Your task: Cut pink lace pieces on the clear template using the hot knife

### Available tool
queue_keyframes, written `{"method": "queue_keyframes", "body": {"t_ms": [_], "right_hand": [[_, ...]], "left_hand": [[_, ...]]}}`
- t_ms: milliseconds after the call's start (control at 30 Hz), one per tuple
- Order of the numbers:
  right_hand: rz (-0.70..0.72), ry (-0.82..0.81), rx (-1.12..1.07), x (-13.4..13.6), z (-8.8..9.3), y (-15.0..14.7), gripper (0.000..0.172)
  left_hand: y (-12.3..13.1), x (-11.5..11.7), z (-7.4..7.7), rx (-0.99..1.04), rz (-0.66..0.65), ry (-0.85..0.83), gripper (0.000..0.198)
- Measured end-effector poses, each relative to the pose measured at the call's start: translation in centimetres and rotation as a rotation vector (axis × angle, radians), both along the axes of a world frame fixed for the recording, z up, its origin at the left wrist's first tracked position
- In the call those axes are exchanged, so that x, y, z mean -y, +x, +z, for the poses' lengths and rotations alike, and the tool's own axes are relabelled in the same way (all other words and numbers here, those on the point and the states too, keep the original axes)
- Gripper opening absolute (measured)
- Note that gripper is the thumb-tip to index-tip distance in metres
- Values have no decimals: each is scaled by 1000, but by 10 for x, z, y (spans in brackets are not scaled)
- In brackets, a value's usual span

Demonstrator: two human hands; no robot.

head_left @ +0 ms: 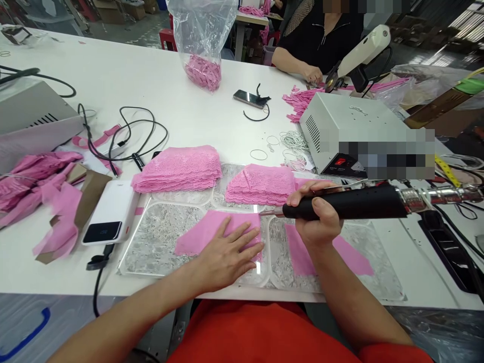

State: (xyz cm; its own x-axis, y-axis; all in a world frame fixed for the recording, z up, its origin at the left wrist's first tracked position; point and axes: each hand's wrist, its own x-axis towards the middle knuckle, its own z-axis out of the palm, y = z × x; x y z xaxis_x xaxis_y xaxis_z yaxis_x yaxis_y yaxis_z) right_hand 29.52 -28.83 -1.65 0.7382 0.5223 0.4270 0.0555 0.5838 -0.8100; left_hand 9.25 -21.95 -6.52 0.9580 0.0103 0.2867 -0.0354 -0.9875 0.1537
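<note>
My left hand [230,254] lies flat, fingers spread, on a pink fabric piece [200,236] and presses it against a grey speckled, clear-edged board [151,247]. My right hand [321,227] is wrapped round a black handpiece [363,201] with a slim metal tip. That tip points left and meets the upper right corner of the fabric; whether it touches cannot be made out. Another pink piece [351,254] lies partly hidden under my right wrist. Behind my hands sit two stacks of pink lace-edged fabric, a left stack [181,169] and a right stack [260,185].
A grey control box [351,126] stands at right, near a power strip [454,247]. At left are a white power bank [111,212], black cables [132,121] and pink scraps [60,217]. Farther back are a phone [249,98], a clear bag [204,45] and a co-worker [321,40].
</note>
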Motion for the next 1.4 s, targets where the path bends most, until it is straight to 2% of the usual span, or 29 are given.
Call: {"method": "queue_keyframes", "body": {"t_ms": [233,400,567,833,1400], "right_hand": [[-7,-14,30,-1,-1,-2,9],[3,10,15,0,4,-1,11],[42,17,-4,15,11,2,11],[235,-28,-37,33,10,-5,13],[282,-56,-16,33,5,-8,14]], "left_hand": [[1,-1,-2,4,-10,2,39],[-4,1,6,14,-29,1,39],[-21,14,13,30,-74,-52,36],[-29,30,5,122,-57,-77,31],[-27,31,5,95,-39,-41,31]]}}
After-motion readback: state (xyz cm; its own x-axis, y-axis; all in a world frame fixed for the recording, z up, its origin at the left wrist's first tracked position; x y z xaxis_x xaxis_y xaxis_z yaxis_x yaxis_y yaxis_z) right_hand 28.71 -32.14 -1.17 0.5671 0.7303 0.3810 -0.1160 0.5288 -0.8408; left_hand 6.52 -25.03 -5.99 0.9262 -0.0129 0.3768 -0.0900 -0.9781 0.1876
